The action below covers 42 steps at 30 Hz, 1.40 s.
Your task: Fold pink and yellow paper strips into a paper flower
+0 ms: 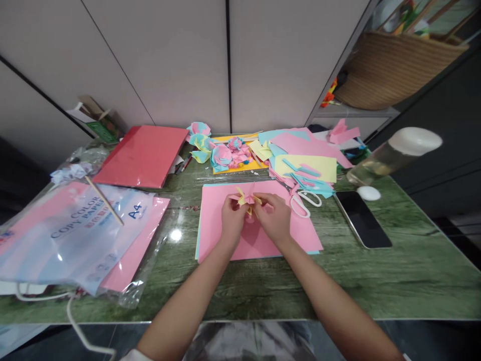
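Note:
Between my two hands is a folded paper flower (248, 196) with pink and yellow petals. My left hand (232, 216) pinches its left side, and my right hand (275, 214) pinches its right side. Both hands are closed on the petals, just above a stack of pink paper sheets (214, 225) with blue and yellow edges showing below. Close beyond my right hand lie white-handled scissors (300, 204), partly over the stack's edge. The fingertips partly hide the flower's lower petals.
Finished paper flowers (221, 154) and cut scraps (306, 168) lie at the back. A phone (363, 219), a white oval object (369, 193) and a clear bottle (379, 163) stand to the right. On the left are a copy paper pack (80, 230) and a red folder (145, 155).

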### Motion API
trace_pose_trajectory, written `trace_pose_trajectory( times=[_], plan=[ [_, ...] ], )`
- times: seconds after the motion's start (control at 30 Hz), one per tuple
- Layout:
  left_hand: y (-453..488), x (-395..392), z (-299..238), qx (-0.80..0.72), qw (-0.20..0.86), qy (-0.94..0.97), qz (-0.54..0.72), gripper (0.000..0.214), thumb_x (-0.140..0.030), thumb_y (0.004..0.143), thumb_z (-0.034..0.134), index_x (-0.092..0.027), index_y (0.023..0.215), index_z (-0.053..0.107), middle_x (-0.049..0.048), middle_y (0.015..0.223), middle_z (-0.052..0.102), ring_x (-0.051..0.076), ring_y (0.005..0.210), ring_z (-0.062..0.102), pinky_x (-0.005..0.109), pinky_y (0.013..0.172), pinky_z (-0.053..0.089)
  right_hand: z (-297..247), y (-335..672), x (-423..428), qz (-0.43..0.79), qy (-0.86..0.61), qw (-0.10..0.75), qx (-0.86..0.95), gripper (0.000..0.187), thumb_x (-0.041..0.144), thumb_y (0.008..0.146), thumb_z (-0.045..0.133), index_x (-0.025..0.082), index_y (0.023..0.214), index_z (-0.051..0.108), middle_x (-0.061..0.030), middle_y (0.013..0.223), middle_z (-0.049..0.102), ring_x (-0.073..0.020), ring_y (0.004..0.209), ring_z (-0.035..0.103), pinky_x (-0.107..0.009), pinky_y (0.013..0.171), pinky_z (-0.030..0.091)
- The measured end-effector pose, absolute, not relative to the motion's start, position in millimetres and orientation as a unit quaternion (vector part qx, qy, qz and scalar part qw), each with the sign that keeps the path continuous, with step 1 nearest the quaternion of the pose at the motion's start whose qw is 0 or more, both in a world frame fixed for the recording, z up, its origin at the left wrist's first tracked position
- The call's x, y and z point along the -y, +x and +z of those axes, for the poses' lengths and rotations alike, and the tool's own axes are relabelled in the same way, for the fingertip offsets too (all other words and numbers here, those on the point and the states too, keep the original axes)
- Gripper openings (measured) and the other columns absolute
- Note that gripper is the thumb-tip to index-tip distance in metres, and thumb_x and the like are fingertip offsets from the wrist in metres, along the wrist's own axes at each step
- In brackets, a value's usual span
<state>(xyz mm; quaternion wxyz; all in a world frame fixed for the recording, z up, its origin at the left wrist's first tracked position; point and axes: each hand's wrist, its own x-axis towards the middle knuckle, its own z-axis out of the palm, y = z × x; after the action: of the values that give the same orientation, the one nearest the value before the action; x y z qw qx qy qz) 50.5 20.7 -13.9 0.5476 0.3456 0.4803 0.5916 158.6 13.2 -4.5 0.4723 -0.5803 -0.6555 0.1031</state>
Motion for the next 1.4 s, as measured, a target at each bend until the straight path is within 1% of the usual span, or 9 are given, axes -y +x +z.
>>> trace_pose_trajectory(
  times=[0.13,0.2,0.33,0.43,0.5,0.6,0.83,1.17,1.4],
  plan=[
    [45.8,-24.5,-11.3,-0.468,0.604,0.306,0.567,0.017,-0.019,0.061,0.06,-0.015,0.075,0.052,-0.0018,0.068,0.055,0.009,0.058,0.052,0.021,0.056,0.04,1.1,166.8,-14.0,0.194,-0.535,0.451,0.687,0.029,0.019,0.076,0.053,0.025,0.104,0.058,0.0009,0.09,0.067,-0.0149,0.08,0.061,-0.03,0.079,0.044],
    [43.2,-26.6,-9.2,-0.467,0.626,0.289,0.554,0.017,-0.018,0.06,0.06,-0.014,0.075,0.053,-0.0008,0.07,0.057,0.01,0.061,0.054,0.022,0.058,0.04,2.7,170.3,-14.9,0.2,-0.526,0.432,0.705,0.03,0.02,0.077,0.054,0.025,0.106,0.058,0.0002,0.09,0.066,-0.0152,0.08,0.06,-0.031,0.079,0.043],
    [37.4,-30.2,-5.1,-0.466,0.659,0.273,0.523,0.015,-0.016,0.057,0.058,-0.014,0.071,0.056,-0.0007,0.067,0.058,0.009,0.057,0.053,0.021,0.055,0.039,3.9,177.2,-18.5,0.087,-0.521,0.382,0.759,0.024,0.026,0.077,0.057,0.024,0.101,0.063,-0.0022,0.075,0.058,-0.0175,0.076,0.053,-0.034,0.074,0.04],
    [31.9,-32.1,-2.3,-0.459,0.69,0.276,0.487,0.013,-0.013,0.055,0.056,-0.013,0.068,0.057,0.0005,0.064,0.059,0.011,0.056,0.053,0.021,0.051,0.037,6.5,183.3,-21.3,0.034,-0.51,0.392,0.765,0.017,0.027,0.076,0.058,0.024,0.091,0.067,-0.0042,0.082,0.052,-0.0188,0.082,0.05,-0.035,0.076,0.04],
    [28.5,-32.9,-0.7,-0.454,0.706,0.28,0.465,0.013,-0.012,0.055,0.056,-0.013,0.067,0.058,0.0012,0.064,0.059,0.012,0.057,0.054,0.022,0.05,0.037,9.4,186.4,-22.0,0.051,-0.502,0.405,0.762,0.011,0.028,0.077,0.058,0.023,0.084,0.066,-0.0039,0.084,0.054,-0.0185,0.084,0.05,-0.036,0.078,0.04],
    [25.2,-33.6,0.6,-0.454,0.716,0.284,0.448,0.012,-0.011,0.053,0.057,-0.014,0.065,0.057,0.0006,0.062,0.057,0.011,0.056,0.054,0.021,0.048,0.037,13.4,187.9,-21.4,0.109,-0.481,0.39,0.777,0.006,0.027,0.078,0.058,0.022,0.077,0.063,-0.0015,0.078,0.06,-0.0177,0.081,0.052,-0.035,0.078,0.04],
    [22.8,-32.4,2.9,-0.449,0.735,0.288,0.418,0.014,-0.012,0.054,0.058,-0.015,0.068,0.059,-0.0005,0.06,0.055,0.01,0.051,0.05,0.02,0.045,0.037,9.3,185.1,-22.2,0.168,-0.459,0.4,0.775,0.008,0.028,0.077,0.06,0.021,0.075,0.059,-0.0009,0.073,0.061,-0.0158,0.073,0.053,-0.03,0.067,0.042],
    [19.9,-32.6,4.1,-0.439,0.747,0.311,0.39,0.013,-0.013,0.053,0.06,-0.015,0.066,0.058,-0.0017,0.058,0.054,0.009,0.051,0.049,0.02,0.047,0.036,6.7,186.6,-24.0,0.187,-0.456,0.386,0.78,0.013,0.032,0.075,0.062,0.02,0.071,0.058,-0.0008,0.07,0.061,-0.015,0.069,0.053,-0.029,0.064,0.042],
    [18.9,-32.4,3.0,-0.434,0.748,0.32,0.386,0.013,-0.012,0.053,0.059,-0.016,0.066,0.057,-0.0012,0.06,0.054,0.01,0.052,0.05,0.02,0.048,0.036,7.5,184.9,-20.5,0.272,-0.477,0.423,0.72,0.01,0.028,0.07,0.066,0.02,0.072,0.061,0.0003,0.072,0.062,-0.0139,0.068,0.057,-0.027,0.064,0.044]
  ],
)
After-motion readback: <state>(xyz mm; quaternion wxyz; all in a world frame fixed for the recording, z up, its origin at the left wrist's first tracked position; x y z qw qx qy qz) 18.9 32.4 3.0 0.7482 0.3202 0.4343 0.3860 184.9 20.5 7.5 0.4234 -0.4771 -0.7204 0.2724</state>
